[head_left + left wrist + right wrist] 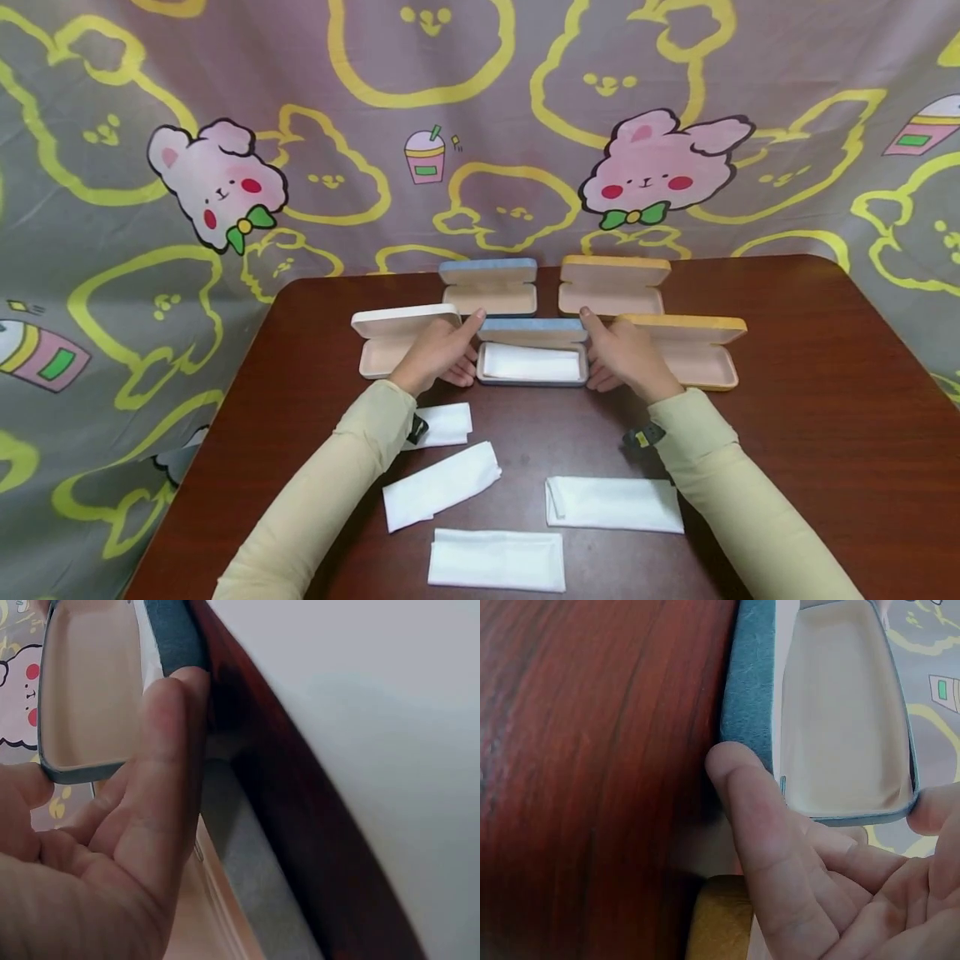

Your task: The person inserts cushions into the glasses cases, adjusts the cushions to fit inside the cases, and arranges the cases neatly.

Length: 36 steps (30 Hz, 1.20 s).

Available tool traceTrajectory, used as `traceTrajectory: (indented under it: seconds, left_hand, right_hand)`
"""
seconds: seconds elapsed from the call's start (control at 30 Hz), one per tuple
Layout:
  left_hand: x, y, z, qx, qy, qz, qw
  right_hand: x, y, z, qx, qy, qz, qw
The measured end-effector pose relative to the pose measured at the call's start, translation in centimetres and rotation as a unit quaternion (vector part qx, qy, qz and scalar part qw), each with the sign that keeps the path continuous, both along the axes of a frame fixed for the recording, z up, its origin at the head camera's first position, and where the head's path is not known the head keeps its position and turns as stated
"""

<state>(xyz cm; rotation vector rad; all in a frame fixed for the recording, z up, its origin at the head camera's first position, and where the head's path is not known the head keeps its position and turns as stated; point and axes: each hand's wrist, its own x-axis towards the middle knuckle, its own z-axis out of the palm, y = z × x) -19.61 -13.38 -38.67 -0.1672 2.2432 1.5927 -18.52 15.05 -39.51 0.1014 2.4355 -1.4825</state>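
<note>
A blue glasses case [532,331] stands with its lid raised in the middle of the table. Inside its base lies a folded white cloth [531,365]. My left hand [442,350] holds the left end of this case, thumb at the lid's corner and fingers against the base. At the opposite end my right hand [630,357] grips it the same way. Both wrist views show the thumb on the lid's edge and fingertips on the blue base [748,690]. The lid's lining [94,682] is beige.
Other opened cases surround it: white [405,319] at left, a second blue one [487,272] and an orange one [615,272] behind, another orange one [693,331] at right. Several folded white cloths [497,560] lie nearer on the brown table [810,433]. A patterned curtain [487,75] hangs behind.
</note>
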Motion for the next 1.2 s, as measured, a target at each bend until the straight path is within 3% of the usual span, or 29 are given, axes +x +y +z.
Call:
traceTrajectory:
  seconds: [0.4, 0.63, 0.97, 1.2]
  left_hand:
    - [0.0, 0.2, 0.1, -0.004, -0.009, -0.007, 0.9999]
    - [0.4, 0.2, 0.1, -0.023, 0.006, -0.014, 0.9996]
    - [0.9, 0.3, -0.1, -0.032, 0.023, -0.014, 0.9991]
    - [1.2, 0.3, 0.0, -0.034, 0.031, -0.032, 0.9984]
  right_hand:
    - [0.1, 0.1, 0.3, -0.016, -0.003, 0.0, 0.9999]
    - [0.4, 0.1, 0.5, -0.016, -0.004, -0.008, 0.9998]
    - [0.5, 0.2, 0.5, -0.009, 0.0, 0.011, 0.9999]
    - [0.7, 0.2, 0.3, 0.008, 0.006, 0.012, 0.9999]
